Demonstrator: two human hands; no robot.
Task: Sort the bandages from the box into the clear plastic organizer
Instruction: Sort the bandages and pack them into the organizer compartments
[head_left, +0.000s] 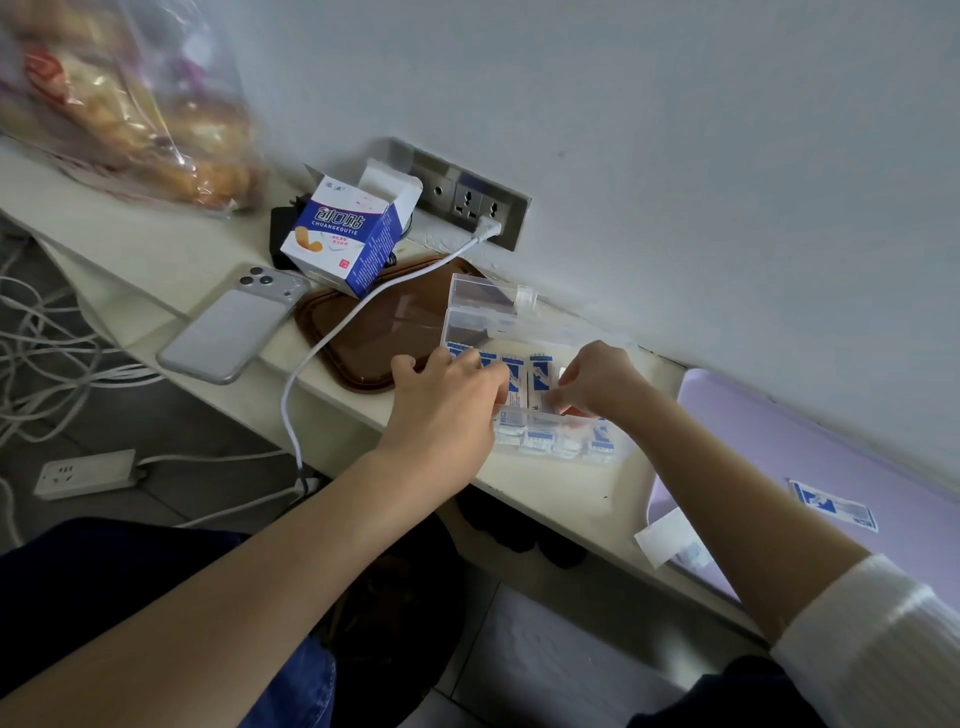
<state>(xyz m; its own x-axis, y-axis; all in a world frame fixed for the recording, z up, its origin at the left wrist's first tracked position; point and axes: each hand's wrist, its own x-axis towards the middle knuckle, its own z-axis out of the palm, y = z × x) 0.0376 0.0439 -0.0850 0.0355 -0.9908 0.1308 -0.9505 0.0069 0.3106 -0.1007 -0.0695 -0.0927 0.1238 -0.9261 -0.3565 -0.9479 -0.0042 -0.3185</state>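
The clear plastic organizer (558, 447) lies on the white shelf with its lid (475, 306) raised. Several blue-and-white wrapped bandages (514, 376) stand upright in its compartments. My left hand (447, 410) rests over the organizer's left side, fingers curled among the bandages. My right hand (597, 382) pinches a bandage (540, 382) standing in a middle compartment. The blue-and-white bandage box (343, 239) stands open behind a brown tray. One loose bandage (834, 505) lies on the purple surface to the right.
A phone (228, 327) lies left of the brown tray (374, 332). A white charging cable (332, 338) runs from the wall sockets (467, 200) over the tray and off the shelf. A bag of food (119, 104) sits at the back left. A power strip (85, 473) lies on the floor.
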